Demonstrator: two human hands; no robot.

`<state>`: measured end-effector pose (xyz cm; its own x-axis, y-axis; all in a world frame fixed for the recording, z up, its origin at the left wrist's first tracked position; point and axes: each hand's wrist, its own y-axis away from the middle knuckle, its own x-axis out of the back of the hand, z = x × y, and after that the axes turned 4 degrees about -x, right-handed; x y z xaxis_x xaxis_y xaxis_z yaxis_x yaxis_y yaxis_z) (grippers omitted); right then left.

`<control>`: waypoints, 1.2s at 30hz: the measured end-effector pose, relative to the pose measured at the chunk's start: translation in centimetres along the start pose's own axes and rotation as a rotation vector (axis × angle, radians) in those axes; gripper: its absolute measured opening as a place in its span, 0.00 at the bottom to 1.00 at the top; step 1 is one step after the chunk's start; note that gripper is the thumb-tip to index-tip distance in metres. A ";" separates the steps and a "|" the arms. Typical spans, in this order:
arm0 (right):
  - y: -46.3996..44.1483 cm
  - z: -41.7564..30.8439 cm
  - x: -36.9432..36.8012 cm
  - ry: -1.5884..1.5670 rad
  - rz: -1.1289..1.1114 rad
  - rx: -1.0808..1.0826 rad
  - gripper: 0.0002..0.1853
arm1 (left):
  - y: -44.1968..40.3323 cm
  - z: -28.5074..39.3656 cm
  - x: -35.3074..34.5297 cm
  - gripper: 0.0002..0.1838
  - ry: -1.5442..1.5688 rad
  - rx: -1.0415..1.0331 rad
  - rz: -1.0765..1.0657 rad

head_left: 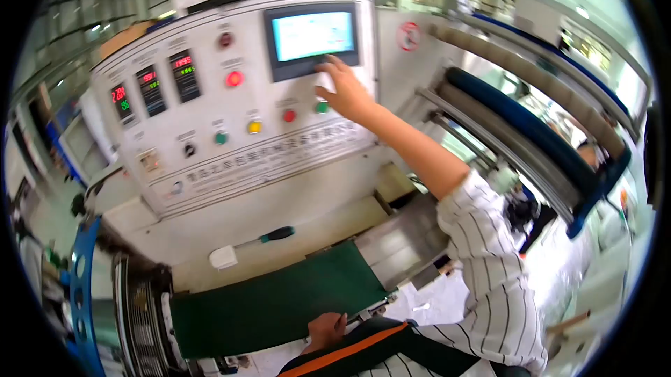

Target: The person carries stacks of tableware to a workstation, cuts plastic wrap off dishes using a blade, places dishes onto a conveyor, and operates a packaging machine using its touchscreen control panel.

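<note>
My right hand reaches up to the lower edge of a lit touchscreen on a white control panel. Its fingers are apart and hold nothing; whether a fingertip touches the screen frame I cannot tell. Below, my left hand is at the near edge of a green conveyor belt, with its fingers curled. What it may hold is hidden. A scraper-like tool with a dark handle and white head lies behind the belt.
Red and green digital displays sit on the panel's left, with coloured buttons below the screen. A metal plate adjoins the belt. Rollers stand at right; a blue perforated bracket stands at left.
</note>
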<state>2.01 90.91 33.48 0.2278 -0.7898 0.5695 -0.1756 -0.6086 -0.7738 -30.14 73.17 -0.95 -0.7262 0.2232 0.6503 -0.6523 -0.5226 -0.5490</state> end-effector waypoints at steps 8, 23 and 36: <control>-0.3 -1.8 2.3 0.016 -0.002 -0.009 0.27 | 0.4 -0.5 -0.5 0.14 -0.116 0.025 -0.083; 1.2 -0.1 5.2 0.083 0.104 -0.010 0.25 | 0.6 -0.5 -0.8 0.11 -0.165 -0.072 -0.042; 2.2 1.8 5.8 0.106 0.127 -0.013 0.25 | 0.8 -0.4 -1.0 0.09 -0.071 -0.040 -0.015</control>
<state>4.70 85.15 34.52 0.1008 -0.8637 0.4939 -0.2095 -0.5037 -0.8381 -30.03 72.88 -2.23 -0.6996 0.1712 0.6937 -0.6725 -0.4857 -0.5584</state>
